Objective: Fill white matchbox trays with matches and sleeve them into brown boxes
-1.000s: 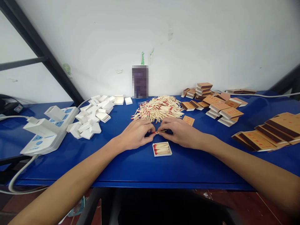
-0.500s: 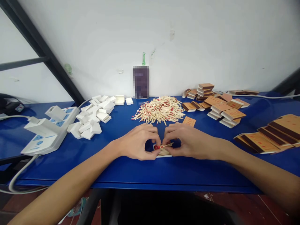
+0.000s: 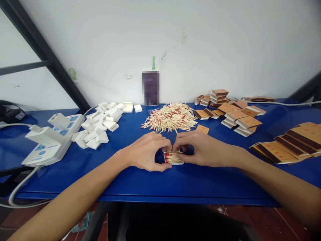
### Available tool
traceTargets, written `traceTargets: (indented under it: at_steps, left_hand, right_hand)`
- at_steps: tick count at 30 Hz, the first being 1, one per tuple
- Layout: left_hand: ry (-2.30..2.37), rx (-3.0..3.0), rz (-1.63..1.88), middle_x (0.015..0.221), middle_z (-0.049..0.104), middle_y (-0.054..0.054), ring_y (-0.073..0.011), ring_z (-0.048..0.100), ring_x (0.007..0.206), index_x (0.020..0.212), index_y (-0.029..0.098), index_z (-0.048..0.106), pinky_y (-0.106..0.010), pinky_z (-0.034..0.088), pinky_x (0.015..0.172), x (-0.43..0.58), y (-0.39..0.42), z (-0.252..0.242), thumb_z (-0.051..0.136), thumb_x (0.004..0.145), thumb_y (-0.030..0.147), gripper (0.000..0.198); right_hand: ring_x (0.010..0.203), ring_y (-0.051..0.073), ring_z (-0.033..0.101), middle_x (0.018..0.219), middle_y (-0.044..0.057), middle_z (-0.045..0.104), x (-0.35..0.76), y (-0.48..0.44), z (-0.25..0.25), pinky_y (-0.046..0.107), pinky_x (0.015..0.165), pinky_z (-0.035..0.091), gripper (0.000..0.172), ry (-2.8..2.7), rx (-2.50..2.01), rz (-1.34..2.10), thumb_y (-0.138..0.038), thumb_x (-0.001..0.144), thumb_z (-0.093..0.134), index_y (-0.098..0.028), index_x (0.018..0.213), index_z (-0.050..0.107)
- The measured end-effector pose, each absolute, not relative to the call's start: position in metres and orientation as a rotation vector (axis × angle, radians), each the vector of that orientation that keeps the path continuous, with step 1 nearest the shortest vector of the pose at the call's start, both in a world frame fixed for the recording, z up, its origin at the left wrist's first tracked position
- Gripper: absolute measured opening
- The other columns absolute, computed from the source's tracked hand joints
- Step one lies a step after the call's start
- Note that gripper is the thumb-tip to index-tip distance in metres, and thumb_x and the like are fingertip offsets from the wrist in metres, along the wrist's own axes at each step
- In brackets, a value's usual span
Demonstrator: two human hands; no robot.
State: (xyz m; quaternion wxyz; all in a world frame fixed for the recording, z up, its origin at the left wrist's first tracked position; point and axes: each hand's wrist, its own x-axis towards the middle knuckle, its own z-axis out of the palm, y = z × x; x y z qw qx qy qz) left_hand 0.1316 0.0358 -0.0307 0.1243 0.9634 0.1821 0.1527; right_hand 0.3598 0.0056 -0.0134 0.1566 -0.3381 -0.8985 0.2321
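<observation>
A small white matchbox tray (image 3: 178,163) lies on the blue table in front of me, filled with red-tipped matches (image 3: 172,157). My left hand (image 3: 149,151) curls around its left end, thumb at the near edge and fingers at the far edge. From the other side my right hand (image 3: 206,149) reaches over the tray, its thumb pressed on the matches and its bent fingers by the far rim. The right fingertips are partly hidden. Just beyond both hands is a large heap of loose matches (image 3: 173,116).
White empty trays (image 3: 99,125) are piled at left, near a white power strip (image 3: 67,137) with plugs and cables. Orange matchbox sleeves (image 3: 235,115) are stacked at right, more sleeves (image 3: 283,152) nearer me. A dark pixelated panel (image 3: 150,88) leans on the wall.
The slanting match at my right fingers now lies down among the others. My right thumb has moved left onto the matches, and more of the tray shows. My left hand is nearly still.
</observation>
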Motion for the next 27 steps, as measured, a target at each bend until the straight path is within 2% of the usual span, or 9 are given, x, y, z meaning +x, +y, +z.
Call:
traceTargets:
  at_steps: [7,15,23,27]
  left_hand:
    - [0.54,2.821,0.417,0.083,0.062,-0.001,-0.0156,0.056,0.076,0.091,0.018,0.058,-0.029,0.039,0.075,0.1313,0.0366,-0.0283,0.065,0.082,0.042,0.027]
    - [0.552,2.818,0.414,0.088,0.064,-0.001,-0.0158,0.058,0.08,0.094,0.018,0.06,-0.029,0.041,0.078,0.1313,0.0379,-0.0277,0.064,0.085,0.04,0.024]
    - [0.547,2.834,0.379,0.09,0.063,-0.003,-0.0168,0.059,0.083,0.092,0.018,0.062,-0.03,0.041,0.08,0.1307,0.0379,-0.026,0.061,0.089,0.04,0.022]
    - [0.551,2.835,0.37,0.089,0.062,-0.003,-0.017,0.058,0.082,0.094,0.018,0.062,-0.03,0.041,0.08,0.1309,0.0377,-0.0254,0.061,0.089,0.039,0.022]
  right_hand:
    - [0.067,0.013,0.051,0.075,-0.001,0.058,0.3662,0.0095,-0.011,0.027,0.065,0.038,0.008,-2.6,-1.054,0.581,-0.023,0.086,0.055,-0.02,0.078,0.056]
    - [0.064,0.013,0.048,0.074,-0.001,0.058,0.3669,0.0139,-0.0163,0.027,0.06,0.035,0.021,-2.609,-1.095,0.666,-0.036,0.093,0.05,-0.02,0.08,0.054]
    - [0.063,0.013,0.047,0.073,-0.001,0.057,0.3653,0.0145,-0.0184,0.026,0.058,0.034,0.02,-2.583,-1.093,0.712,-0.035,0.093,0.05,-0.02,0.08,0.052]
    - [0.068,0.014,0.05,0.08,0.001,0.06,0.3657,0.0154,-0.0186,0.027,0.062,0.036,0.023,-2.595,-1.066,0.733,-0.039,0.096,0.047,-0.02,0.085,0.055]
